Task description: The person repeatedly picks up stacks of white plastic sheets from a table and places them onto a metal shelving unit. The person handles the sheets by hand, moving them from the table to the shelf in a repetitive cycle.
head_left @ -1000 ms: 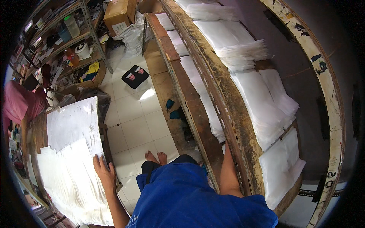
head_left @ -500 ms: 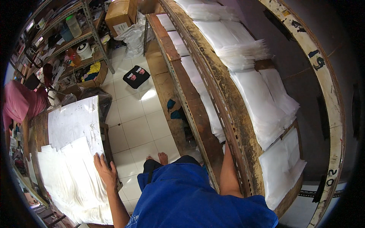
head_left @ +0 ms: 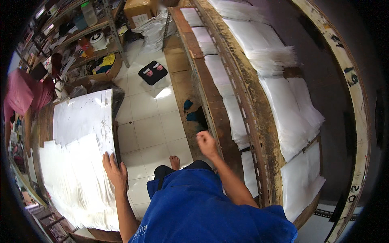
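My left hand (head_left: 116, 172) rests with its fingers stretched out on the right edge of a table, beside a broad spread of overlapping white sheets (head_left: 77, 178). Beyond them lies a scuffed white board (head_left: 87, 115). My right hand (head_left: 206, 143) is raised over the aisle, next to the edge of the lower wooden shelf (head_left: 214, 109). Its fingers are curled into a loose fist, and nothing shows sticking out of it. Stacks of white sheets (head_left: 235, 109) lie along that lower shelf.
On the upper right shelf lie several stacks of translucent sheets (head_left: 287, 109), behind a perforated metal rail (head_left: 239, 93). A black cloth with printed pictures (head_left: 153, 73) lies on the tiled floor. A person in pink (head_left: 28, 93) bends at the far left. Cluttered shelving (head_left: 89, 34) stands behind.
My right hand has come out from behind the shelf rail and moved left over the aisle. My left hand stays at the table's edge. The view has shifted slightly.
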The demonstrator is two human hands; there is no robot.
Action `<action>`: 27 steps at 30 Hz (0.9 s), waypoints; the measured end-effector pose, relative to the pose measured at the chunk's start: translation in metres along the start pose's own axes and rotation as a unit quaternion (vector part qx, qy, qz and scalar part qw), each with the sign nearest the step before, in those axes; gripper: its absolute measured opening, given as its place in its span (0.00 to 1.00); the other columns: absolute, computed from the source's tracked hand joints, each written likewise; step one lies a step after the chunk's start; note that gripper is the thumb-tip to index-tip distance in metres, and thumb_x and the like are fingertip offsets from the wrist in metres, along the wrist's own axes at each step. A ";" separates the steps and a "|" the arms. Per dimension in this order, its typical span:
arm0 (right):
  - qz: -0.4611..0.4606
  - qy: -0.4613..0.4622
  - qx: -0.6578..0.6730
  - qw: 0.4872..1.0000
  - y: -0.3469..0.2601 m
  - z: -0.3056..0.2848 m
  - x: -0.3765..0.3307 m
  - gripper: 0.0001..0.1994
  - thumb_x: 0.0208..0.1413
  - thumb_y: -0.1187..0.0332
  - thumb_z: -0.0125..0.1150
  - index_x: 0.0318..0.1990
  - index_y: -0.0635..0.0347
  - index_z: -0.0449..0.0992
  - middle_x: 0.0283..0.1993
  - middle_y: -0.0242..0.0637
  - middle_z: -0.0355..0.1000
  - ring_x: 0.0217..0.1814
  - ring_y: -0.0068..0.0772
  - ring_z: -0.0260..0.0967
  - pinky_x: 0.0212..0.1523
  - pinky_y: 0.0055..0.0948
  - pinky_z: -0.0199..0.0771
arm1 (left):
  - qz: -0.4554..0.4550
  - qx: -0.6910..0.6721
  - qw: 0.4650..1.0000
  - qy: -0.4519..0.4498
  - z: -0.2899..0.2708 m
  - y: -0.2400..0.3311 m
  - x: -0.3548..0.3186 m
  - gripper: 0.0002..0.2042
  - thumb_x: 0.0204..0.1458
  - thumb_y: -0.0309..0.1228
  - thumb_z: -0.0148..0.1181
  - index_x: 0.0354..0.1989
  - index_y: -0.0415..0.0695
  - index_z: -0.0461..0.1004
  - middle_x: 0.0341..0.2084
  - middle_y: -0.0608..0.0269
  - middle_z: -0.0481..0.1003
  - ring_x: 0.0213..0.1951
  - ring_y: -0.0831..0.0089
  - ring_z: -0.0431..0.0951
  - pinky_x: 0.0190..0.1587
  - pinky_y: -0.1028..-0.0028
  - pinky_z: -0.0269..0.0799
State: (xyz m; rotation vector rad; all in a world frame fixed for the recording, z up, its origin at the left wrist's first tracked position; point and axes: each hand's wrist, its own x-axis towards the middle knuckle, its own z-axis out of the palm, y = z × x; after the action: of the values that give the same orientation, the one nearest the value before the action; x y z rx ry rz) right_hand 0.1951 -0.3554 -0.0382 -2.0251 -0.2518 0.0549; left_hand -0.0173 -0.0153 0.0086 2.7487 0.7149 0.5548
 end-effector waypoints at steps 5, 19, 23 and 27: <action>0.055 -0.317 -0.004 0.947 -0.023 0.074 -0.035 0.10 0.57 0.66 0.55 0.42 0.61 0.74 0.31 0.43 0.74 0.34 0.37 0.72 0.36 0.33 0.71 | -0.042 -0.064 0.996 -0.038 -0.024 -0.003 0.002 0.22 0.48 0.23 0.59 0.54 0.33 0.67 0.62 0.41 0.59 0.64 0.45 0.57 0.65 0.57 0.53; 0.108 -0.474 -0.195 0.852 0.120 0.116 -0.011 0.18 0.58 0.60 0.57 0.45 0.68 0.74 0.39 0.43 0.75 0.41 0.33 0.72 0.43 0.33 0.72 | -0.116 -0.106 0.986 -0.058 -0.170 -0.020 -0.006 0.17 0.54 0.37 0.57 0.45 0.35 0.73 0.47 0.49 0.74 0.49 0.53 0.74 0.52 0.63 0.70; 0.104 -0.451 -0.303 0.833 0.138 0.131 0.010 0.19 0.55 0.59 0.58 0.45 0.68 0.76 0.43 0.49 0.75 0.45 0.39 0.74 0.47 0.36 0.72 | -0.125 -0.038 0.990 -0.057 -0.198 -0.040 -0.009 0.18 0.53 0.38 0.57 0.44 0.36 0.72 0.46 0.50 0.74 0.48 0.55 0.74 0.52 0.63 0.68; 0.136 -0.411 -0.240 0.869 0.116 0.144 0.008 0.18 0.50 0.58 0.59 0.42 0.64 0.78 0.39 0.47 0.78 0.44 0.40 0.76 0.47 0.36 0.72 | -0.155 0.016 0.984 -0.090 -0.201 -0.057 -0.018 0.18 0.52 0.39 0.58 0.43 0.36 0.72 0.45 0.49 0.74 0.47 0.55 0.74 0.52 0.63 0.68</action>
State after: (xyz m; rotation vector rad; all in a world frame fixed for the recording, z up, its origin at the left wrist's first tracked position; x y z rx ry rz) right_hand 0.1990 -0.2767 -0.2057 -2.4129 -0.5479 1.1532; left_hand -0.1402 0.0521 0.1643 2.5986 1.0847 0.2274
